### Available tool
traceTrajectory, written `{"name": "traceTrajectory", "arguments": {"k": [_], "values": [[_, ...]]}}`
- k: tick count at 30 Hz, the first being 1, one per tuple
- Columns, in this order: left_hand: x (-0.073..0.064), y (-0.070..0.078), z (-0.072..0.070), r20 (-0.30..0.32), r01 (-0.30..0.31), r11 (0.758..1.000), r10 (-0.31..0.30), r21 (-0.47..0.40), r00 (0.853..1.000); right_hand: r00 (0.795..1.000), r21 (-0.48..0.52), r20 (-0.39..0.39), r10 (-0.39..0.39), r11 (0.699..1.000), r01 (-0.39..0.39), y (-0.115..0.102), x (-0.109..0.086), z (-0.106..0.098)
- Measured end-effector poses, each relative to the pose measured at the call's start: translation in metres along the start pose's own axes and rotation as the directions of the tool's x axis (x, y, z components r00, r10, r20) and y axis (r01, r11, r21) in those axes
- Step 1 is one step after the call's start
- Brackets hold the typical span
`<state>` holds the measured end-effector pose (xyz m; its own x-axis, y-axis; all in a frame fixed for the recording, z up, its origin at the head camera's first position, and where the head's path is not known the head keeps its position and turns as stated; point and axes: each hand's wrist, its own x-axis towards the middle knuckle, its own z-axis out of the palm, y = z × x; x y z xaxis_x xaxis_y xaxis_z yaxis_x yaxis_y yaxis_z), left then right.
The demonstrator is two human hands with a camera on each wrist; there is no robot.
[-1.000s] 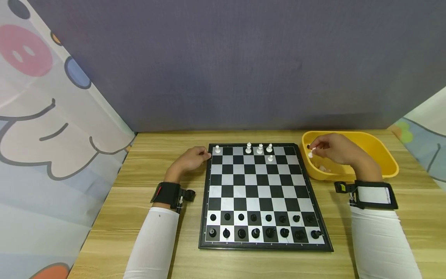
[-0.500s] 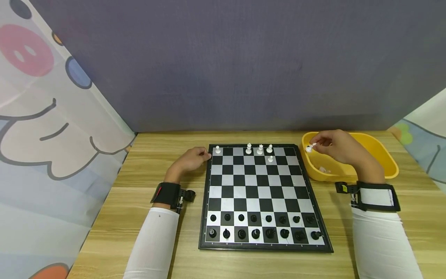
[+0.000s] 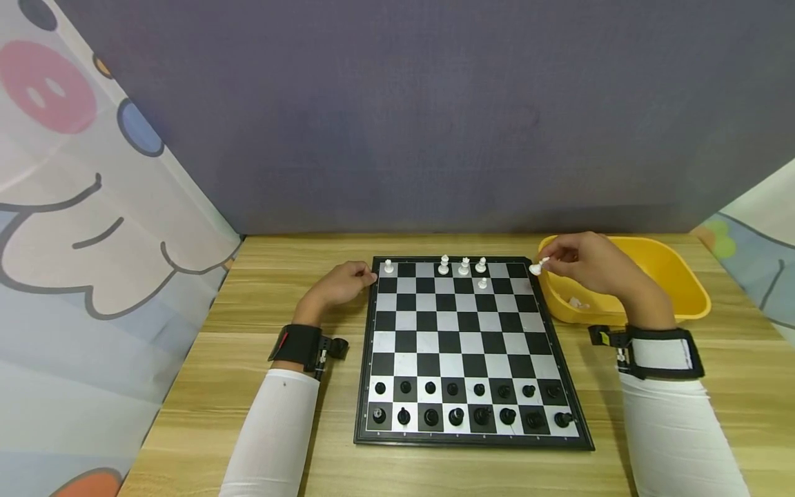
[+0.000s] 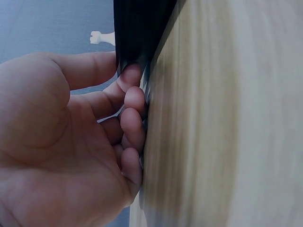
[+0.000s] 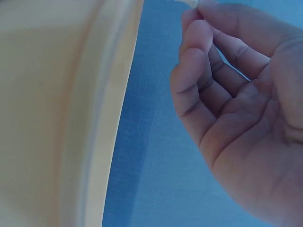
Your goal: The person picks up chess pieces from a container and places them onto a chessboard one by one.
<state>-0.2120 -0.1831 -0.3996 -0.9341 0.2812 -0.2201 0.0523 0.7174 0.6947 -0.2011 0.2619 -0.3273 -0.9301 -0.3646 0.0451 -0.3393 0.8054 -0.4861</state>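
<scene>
My right hand [image 3: 586, 262] pinches a white chess piece [image 3: 537, 266] between thumb and fingertips, tilted beside the far right corner of the chessboard [image 3: 446, 321]. Its exact kind is too small to tell; only its tip shows in the right wrist view. The left hand [image 3: 340, 283] grips the board's left edge near the far corner, and the left wrist view has the thumb and curled fingers [image 4: 132, 123] against that dark edge. A white rook [image 3: 388, 266] stands on the far left corner square. Several more white pieces [image 3: 464, 267] stand along the far side, with a white pawn [image 3: 482, 283] in front.
Right of the board, a yellow tub [image 3: 677, 276] sits under the right hand, with some white pieces [image 3: 577, 302] inside. Two rows of black pieces [image 3: 456, 415] line the board's near side. A grey panel [image 3: 397, 138] rises behind the wooden table [image 3: 248, 345].
The right hand has moved a little left, carrying the white chess piece from over the tub to the board's far right corner. My left hand stays in place.
</scene>
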Motion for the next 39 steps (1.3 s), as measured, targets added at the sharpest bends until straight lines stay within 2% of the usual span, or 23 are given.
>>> {"name": "traceTrajectory", "arguments": {"k": [11,22,33,39], "values": [[-0.001,0.0,-0.001,0.008,0.007,1.0,-0.007,0.006,1.0,1.0,0.021,0.019,-0.019,1.0,0.018,-0.019,0.006,0.013],[-0.001,-0.002,0.0,0.006,0.01,1.0,-0.01,-0.006,1.0,0.997,0.048,-0.005,-0.079,0.996,0.079,-0.046,0.01,0.025],[0.004,0.0,0.003,0.009,0.013,1.0,-0.013,-0.012,1.0,0.988,0.012,-0.006,-0.152,0.988,0.152,-0.074,0.012,0.03],[0.005,-0.001,0.001,0.006,0.01,1.0,-0.01,-0.001,1.0,0.98,-0.053,0.03,-0.196,0.979,0.197,-0.092,0.028,0.031]]}}
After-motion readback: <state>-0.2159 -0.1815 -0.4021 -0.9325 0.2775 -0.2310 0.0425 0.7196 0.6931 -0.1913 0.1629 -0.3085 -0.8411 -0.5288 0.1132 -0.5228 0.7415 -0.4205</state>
